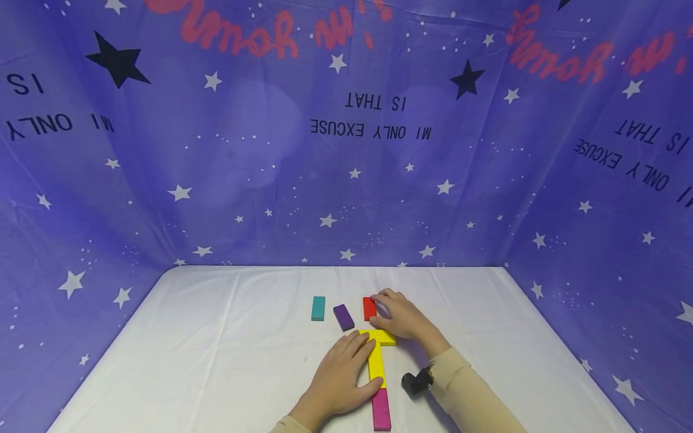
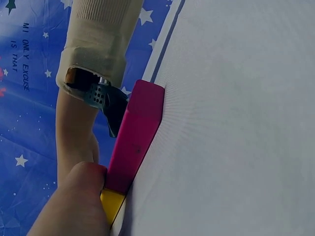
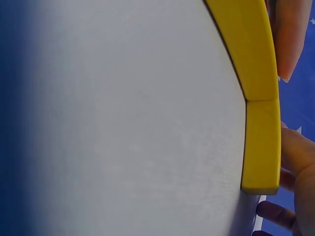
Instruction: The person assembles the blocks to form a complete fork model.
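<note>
Two yellow blocks make a T on the white table: a crosspiece [image 1: 387,338] at the top and a stem [image 1: 375,364] below it. A magenta block [image 1: 381,410] continues the stem toward the near edge. My left hand [image 1: 338,374] rests on the yellow blocks, its fingertips by the crosspiece and its thumb near the joint with the magenta block. Beyond the crosspiece, my right hand [image 1: 402,317] pinches a red block [image 1: 369,308] between thumb and fingers, partly hiding it. In the right wrist view the yellow blocks [image 3: 262,147] touch end to side.
A purple block [image 1: 343,317] lies at a slant left of the red one, with a teal block [image 1: 318,308] farther left. A black wrist device [image 1: 415,383] hangs at the right sleeve. Purple starred cloth [image 1: 346,198] walls the table's back and sides.
</note>
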Available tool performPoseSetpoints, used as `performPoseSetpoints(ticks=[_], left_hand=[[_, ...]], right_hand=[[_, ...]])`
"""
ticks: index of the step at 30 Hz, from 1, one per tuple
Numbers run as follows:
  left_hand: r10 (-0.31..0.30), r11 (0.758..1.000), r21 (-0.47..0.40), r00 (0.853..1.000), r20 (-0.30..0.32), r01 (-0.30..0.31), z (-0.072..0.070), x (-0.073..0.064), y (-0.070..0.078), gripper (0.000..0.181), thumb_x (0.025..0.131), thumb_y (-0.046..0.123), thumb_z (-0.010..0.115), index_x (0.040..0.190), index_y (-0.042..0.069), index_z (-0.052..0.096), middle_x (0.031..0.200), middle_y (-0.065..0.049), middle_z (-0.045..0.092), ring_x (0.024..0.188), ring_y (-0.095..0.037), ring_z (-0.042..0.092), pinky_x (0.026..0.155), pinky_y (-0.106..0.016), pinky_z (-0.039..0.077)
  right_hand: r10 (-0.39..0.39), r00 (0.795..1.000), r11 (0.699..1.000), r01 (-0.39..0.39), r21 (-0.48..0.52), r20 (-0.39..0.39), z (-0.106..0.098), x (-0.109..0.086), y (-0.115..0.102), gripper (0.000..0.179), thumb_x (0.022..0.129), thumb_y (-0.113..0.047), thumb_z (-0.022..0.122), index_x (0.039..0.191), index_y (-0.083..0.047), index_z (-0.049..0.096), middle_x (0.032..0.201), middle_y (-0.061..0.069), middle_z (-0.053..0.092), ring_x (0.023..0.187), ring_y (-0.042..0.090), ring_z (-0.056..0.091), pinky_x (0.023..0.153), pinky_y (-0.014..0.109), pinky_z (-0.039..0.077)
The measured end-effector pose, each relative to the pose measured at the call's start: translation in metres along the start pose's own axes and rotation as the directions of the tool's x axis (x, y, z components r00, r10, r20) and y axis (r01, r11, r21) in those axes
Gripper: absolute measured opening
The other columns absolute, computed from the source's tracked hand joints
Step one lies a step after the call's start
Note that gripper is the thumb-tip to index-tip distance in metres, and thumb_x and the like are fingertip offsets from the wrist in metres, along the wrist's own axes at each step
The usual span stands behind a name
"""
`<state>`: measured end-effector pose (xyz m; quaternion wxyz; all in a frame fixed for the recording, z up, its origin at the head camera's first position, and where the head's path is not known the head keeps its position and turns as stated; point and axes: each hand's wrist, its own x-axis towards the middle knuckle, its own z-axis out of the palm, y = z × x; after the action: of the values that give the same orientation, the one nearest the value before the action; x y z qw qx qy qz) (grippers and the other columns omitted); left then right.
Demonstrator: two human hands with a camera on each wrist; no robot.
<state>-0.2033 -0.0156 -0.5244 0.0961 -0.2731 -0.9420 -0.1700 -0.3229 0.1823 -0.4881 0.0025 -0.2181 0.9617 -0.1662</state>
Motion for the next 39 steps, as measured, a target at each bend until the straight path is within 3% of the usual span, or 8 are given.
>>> performPoseSetpoints(ticks=[4,12,31,39], left_hand=[[0.003,1.000,0.003,1.000,-0.007,-0.003,0.001,0.000,0.000,0.072,0.093,0.067,0.042,0.149,0.022,0.046,0.155,0.004,0.044,0.148,-0.020,0.034,0.122,-0.044,0.032],[0.020,1.000,0.024,0.999,-0.039,-0.019,0.002,0.000,-0.001,0.071,0.093,0.065,0.044,0.148,0.021,0.047,0.154,0.003,0.045,0.147,-0.020,0.035,0.122,-0.042,0.032],[-0.004,1.000,0.001,1.000,0.003,0.004,0.002,0.000,0.000,0.073,0.092,0.069,0.041,0.150,0.024,0.045,0.156,0.005,0.043,0.148,-0.019,0.033,0.122,-0.044,0.031],[0.017,1.000,0.013,0.999,-0.031,-0.016,0.004,0.000,-0.001,0.072,0.093,0.067,0.043,0.148,0.021,0.048,0.154,0.003,0.045,0.147,-0.019,0.036,0.121,-0.044,0.033]], right_hand=[[-0.010,1.000,1.000,0.010,0.001,0.008,-0.001,0.001,0.000,0.064,0.089,-0.043,0.070,0.145,-0.017,0.051,0.149,0.005,0.051,0.136,0.030,0.048,0.114,0.052,0.040],[-0.037,0.998,0.999,0.035,0.026,0.056,-0.001,0.003,0.001,0.063,0.091,-0.042,0.068,0.148,-0.025,0.047,0.155,-0.003,0.045,0.133,0.026,0.048,0.114,0.051,0.041],[-0.051,0.997,0.998,0.050,0.025,0.052,0.002,0.002,0.006,0.059,0.095,-0.042,0.064,0.147,-0.019,0.049,0.146,0.011,0.050,0.132,0.030,0.049,0.113,0.052,0.042],[-0.067,0.998,0.998,0.067,0.020,0.013,0.003,-0.004,0.012,0.057,0.098,-0.039,0.060,0.147,-0.014,0.049,0.141,0.012,0.051,0.127,0.029,0.051,0.112,0.050,0.044]])
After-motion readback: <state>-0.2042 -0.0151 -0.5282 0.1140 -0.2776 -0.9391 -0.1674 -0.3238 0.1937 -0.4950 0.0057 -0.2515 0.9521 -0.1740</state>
